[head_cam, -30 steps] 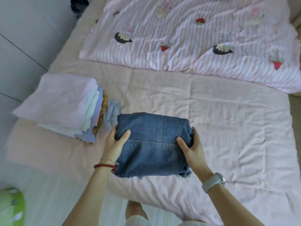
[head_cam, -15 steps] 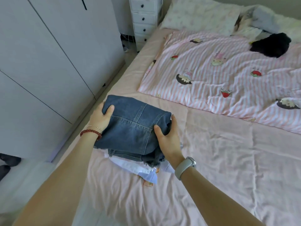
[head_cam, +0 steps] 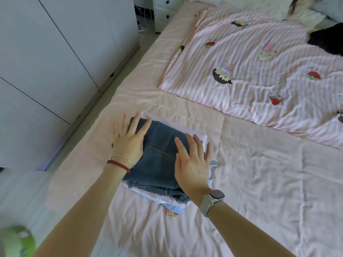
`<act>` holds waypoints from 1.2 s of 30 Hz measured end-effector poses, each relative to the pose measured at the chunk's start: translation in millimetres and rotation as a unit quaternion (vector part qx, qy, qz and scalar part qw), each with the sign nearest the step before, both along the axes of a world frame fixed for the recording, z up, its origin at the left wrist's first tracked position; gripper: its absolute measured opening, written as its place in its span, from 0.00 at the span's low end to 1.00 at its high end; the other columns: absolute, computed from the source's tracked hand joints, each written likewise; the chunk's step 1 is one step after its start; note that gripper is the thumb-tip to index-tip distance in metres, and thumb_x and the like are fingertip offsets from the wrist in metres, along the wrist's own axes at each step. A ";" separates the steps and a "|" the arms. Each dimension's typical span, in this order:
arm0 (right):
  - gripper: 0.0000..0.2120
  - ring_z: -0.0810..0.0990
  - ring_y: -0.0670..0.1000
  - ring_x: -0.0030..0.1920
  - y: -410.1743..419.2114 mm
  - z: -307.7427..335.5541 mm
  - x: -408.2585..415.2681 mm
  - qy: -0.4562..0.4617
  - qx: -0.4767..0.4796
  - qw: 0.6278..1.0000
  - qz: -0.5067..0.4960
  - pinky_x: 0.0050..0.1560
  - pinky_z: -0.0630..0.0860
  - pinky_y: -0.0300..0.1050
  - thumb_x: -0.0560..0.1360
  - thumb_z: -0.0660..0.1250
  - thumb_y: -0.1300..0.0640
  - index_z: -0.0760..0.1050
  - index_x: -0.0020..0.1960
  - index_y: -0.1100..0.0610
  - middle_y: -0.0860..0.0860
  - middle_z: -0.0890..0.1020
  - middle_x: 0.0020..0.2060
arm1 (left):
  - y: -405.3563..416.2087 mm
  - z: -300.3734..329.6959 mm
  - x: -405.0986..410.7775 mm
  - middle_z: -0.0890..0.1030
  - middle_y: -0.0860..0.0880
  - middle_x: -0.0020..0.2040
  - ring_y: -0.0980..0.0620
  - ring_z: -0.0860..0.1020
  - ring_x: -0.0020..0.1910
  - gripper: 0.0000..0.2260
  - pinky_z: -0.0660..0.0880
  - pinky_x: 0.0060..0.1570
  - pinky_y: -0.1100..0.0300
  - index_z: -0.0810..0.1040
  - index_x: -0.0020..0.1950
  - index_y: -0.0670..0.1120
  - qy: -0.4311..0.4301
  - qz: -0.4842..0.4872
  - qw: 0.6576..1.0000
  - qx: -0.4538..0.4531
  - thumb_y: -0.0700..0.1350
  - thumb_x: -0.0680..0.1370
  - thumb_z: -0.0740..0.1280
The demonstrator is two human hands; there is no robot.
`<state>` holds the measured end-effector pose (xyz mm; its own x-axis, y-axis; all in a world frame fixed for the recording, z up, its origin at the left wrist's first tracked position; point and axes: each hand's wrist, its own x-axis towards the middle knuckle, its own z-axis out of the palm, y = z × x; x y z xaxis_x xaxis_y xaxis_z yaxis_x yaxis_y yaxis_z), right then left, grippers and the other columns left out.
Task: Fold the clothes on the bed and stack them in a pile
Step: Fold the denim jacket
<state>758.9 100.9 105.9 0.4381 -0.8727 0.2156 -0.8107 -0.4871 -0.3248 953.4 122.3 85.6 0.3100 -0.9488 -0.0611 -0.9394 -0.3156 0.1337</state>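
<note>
A folded blue denim garment (head_cam: 159, 156) lies on top of a pile of folded light clothes (head_cam: 172, 205) near the left edge of the pink bed (head_cam: 259, 182). My left hand (head_cam: 129, 140) lies flat on the denim's left side, fingers spread. On the denim's right side rests my right hand (head_cam: 193, 162), palm down, fingers apart. Neither hand grips the cloth. Only the pale edges of the clothes under the denim show.
A pink striped quilt (head_cam: 259, 71) covers the bed's far half, with a black garment (head_cam: 328, 41) at its far right. White wardrobe doors (head_cam: 46, 62) stand along the left beside a narrow floor strip. A white drawer unit (head_cam: 167, 10) stands by the bed's head.
The denim garment was carried left from in front of me and set down on the pile. Both hands have let go of its sides and now lie flat on top.
</note>
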 end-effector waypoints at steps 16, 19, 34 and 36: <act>0.28 0.59 0.62 0.72 -5.6 -58.5 5.8 0.145 0.133 0.975 0.102 0.69 0.52 0.66 0.75 0.59 0.44 0.62 0.73 0.50 0.57 0.63 0.72 | 4.3 -41.7 -27.5 0.66 0.40 0.72 0.36 0.64 0.70 0.30 0.62 0.63 0.34 0.65 0.72 0.44 -0.017 -0.019 0.998 0.057 0.59 0.76 0.51; 0.24 0.58 0.61 0.73 -10.5 -39.6 -1.4 0.055 0.148 0.981 0.113 0.71 0.46 0.61 0.77 0.59 0.49 0.66 0.71 0.54 0.57 0.64 0.72 | 3.8 -22.0 -29.9 0.65 0.41 0.73 0.38 0.61 0.72 0.26 0.57 0.64 0.32 0.66 0.72 0.45 -0.009 -0.005 0.999 0.046 0.56 0.77 0.57; 0.14 0.72 0.53 0.62 9.2 53.9 -239.0 -0.076 0.210 0.964 -0.142 0.61 0.68 0.45 0.78 0.58 0.57 0.75 0.62 0.56 0.51 0.79 0.58 | 11.5 86.4 -231.1 0.81 0.40 0.50 0.38 0.79 0.49 0.11 0.74 0.47 0.48 0.79 0.52 0.38 0.171 -0.057 0.980 -0.089 0.43 0.74 0.66; 0.14 0.73 0.52 0.61 27.8 54.5 -296.8 -0.080 0.225 0.953 -0.185 0.60 0.69 0.45 0.79 0.57 0.57 0.75 0.62 0.55 0.50 0.79 0.59 | 16.7 83.8 -280.6 0.82 0.42 0.49 0.40 0.79 0.49 0.11 0.73 0.51 0.47 0.80 0.51 0.39 0.169 -0.099 0.978 -0.076 0.44 0.73 0.65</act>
